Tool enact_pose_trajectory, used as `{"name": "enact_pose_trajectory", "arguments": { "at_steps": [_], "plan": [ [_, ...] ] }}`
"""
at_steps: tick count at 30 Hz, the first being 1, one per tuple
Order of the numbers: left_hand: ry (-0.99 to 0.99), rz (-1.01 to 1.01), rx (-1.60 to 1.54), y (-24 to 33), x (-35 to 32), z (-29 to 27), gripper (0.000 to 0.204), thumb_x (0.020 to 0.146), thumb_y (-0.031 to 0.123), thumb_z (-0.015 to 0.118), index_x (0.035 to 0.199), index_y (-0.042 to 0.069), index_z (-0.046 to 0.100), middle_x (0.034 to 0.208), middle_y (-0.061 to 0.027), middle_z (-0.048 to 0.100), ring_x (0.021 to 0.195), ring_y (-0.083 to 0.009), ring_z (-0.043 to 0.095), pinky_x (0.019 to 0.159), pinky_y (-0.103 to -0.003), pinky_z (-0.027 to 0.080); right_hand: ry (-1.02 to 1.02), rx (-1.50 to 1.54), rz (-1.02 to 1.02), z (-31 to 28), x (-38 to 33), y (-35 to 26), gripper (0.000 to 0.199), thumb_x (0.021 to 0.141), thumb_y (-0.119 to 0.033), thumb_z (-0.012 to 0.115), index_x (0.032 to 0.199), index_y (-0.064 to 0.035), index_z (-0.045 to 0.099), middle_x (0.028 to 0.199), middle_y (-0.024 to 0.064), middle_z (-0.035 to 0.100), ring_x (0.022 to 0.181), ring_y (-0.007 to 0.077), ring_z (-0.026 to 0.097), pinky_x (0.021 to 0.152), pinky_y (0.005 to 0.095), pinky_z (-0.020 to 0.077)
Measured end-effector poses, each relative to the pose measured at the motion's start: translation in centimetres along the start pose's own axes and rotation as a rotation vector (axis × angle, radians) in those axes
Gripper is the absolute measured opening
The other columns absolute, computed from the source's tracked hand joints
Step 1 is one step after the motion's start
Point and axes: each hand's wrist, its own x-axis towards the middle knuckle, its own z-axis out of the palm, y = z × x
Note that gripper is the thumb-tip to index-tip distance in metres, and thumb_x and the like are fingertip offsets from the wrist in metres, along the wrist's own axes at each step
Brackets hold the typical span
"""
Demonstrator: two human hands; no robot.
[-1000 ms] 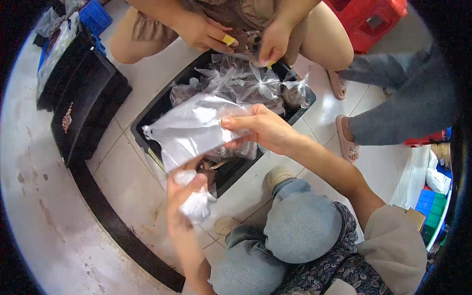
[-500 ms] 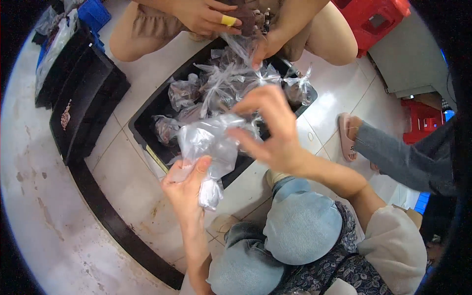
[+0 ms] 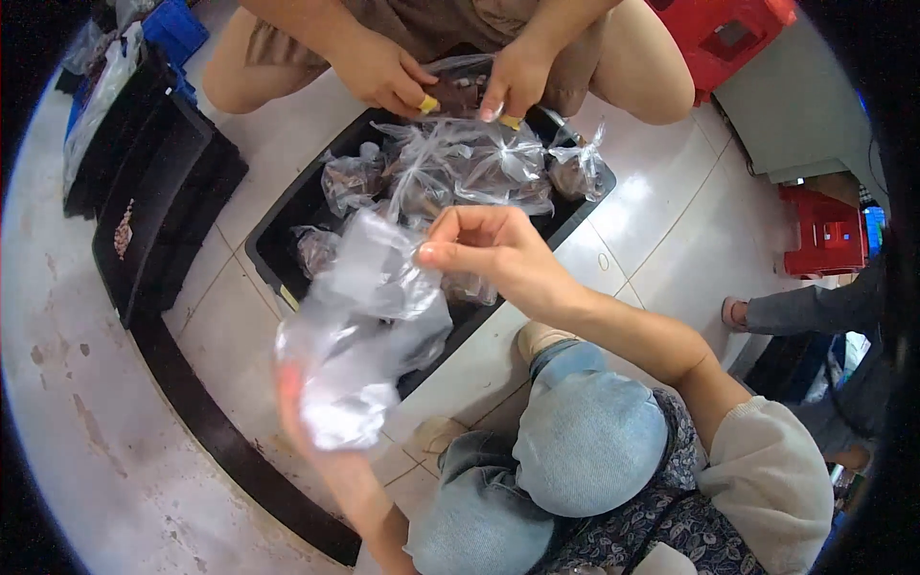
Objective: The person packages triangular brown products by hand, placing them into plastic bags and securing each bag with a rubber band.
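Pale glossy floor tiles [image 3: 661, 249] spread under everything, meeting a worn grey floor strip [image 3: 86, 450] on the left along a dark curved edge. Black stacked trays [image 3: 144, 182] lie at the upper left, with a blue crate [image 3: 177, 29] behind them. Red plastic stools [image 3: 728, 34] stand at the top right and further right. A black tub [image 3: 287, 216] sits on the tiles in the middle, packed with knotted clear bags of brown contents [image 3: 460, 168], their twisted necks pointing upward and outward. Across the tub a co-worker crouches, both hands [image 3: 383, 72] pinching another filled bag at the tub's far rim; yellow tape wraps two fingertips.

Between the tub and the person's blue-jeaned knees [image 3: 585, 441], a clear plastic bag [image 3: 359, 326] hangs in the air over the tub's near edge, blocking sight of part of it. Its long axis runs slantwise from upper right to lower left. The right hand [image 3: 498, 254] pinches its top edge between thumb and forefinger, other fingers curled loosely. The left hand [image 3: 307, 412] is blurred and mostly behind the lower end of the bag; it seems to grasp that end, though the finger positions cannot be told.
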Motion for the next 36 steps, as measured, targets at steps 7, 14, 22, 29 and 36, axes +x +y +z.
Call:
{"name": "enact_pose_trajectory", "arguments": {
  "at_steps": [7, 14, 22, 29, 36],
  "plan": [
    [-0.181, 0.639, 1.038, 6.0, -4.0, -1.1, 0.016, 0.075, 0.014, 0.067, 0.085, 0.002, 0.064, 0.09, -0.0103, 0.06, 0.072, -0.0188, 0.056, 0.072, -0.032, 0.046, -0.094, 0.137, -0.002, -0.4, -0.3, -0.8, 0.012, 0.079, -0.01, 0.07, 0.075, -0.0028, 0.062, 0.092, 0.004, 0.059, 0.084, 0.0083, 0.054, 0.078, 0.0225, 0.0411],
    [-0.354, 0.405, 1.104, 2.3, -6.1, 7.6, 0.026, 0.064, 0.003, 0.076, 0.086, 0.001, 0.062, 0.068, -0.0003, 0.053, 0.061, -0.0092, 0.046, 0.06, -0.023, 0.039, -0.125, -0.134, -0.154, 0.5, -1.2, -0.6, 0.012, 0.076, -0.01, 0.073, 0.073, 0.0, 0.065, 0.089, 0.0057, 0.059, 0.083, 0.0098, 0.054, 0.076, 0.0239, 0.0415],
    [-0.207, 0.291, 0.772, 0.5, -4.7, 7.9, 0.022, 0.076, 0.009, 0.073, 0.092, -0.002, 0.063, 0.072, -0.0005, 0.06, 0.062, -0.0039, 0.046, 0.057, -0.019, 0.036, -0.183, -0.298, -0.166, 1.0, -1.4, -1.8, 0.016, 0.072, -0.012, 0.075, 0.071, 0.0001, 0.065, 0.085, 0.0069, 0.061, 0.084, 0.0139, 0.055, 0.077, 0.0272, 0.0419],
    [-0.23, 0.204, 0.755, 0.1, -3.9, 8.0, 0.015, 0.077, 0.01, 0.073, 0.078, -0.002, 0.064, 0.067, 0.0029, 0.057, 0.059, -0.0028, 0.045, 0.051, -0.018, 0.033, -0.256, -0.158, 0.033, 0.1, -0.3, -1.5, 0.018, 0.073, -0.014, 0.076, 0.073, -0.0001, 0.065, 0.087, 0.005, 0.061, 0.084, 0.0125, 0.055, 0.076, 0.0262, 0.0426],
    [-0.124, 0.223, 0.705, -0.6, -2.9, 6.7, 0.02, 0.074, 0.013, 0.077, 0.07, 0.002, 0.061, 0.063, 0.0052, 0.052, 0.054, -0.0034, 0.041, 0.049, -0.018, 0.029, -0.041, -0.594, -0.518, 1.3, -1.1, -0.4, 0.016, 0.073, -0.014, 0.074, 0.078, -0.0017, 0.065, 0.087, 0.0045, 0.059, 0.084, 0.0141, 0.055, 0.073, 0.0269, 0.0423]
  ]
}}
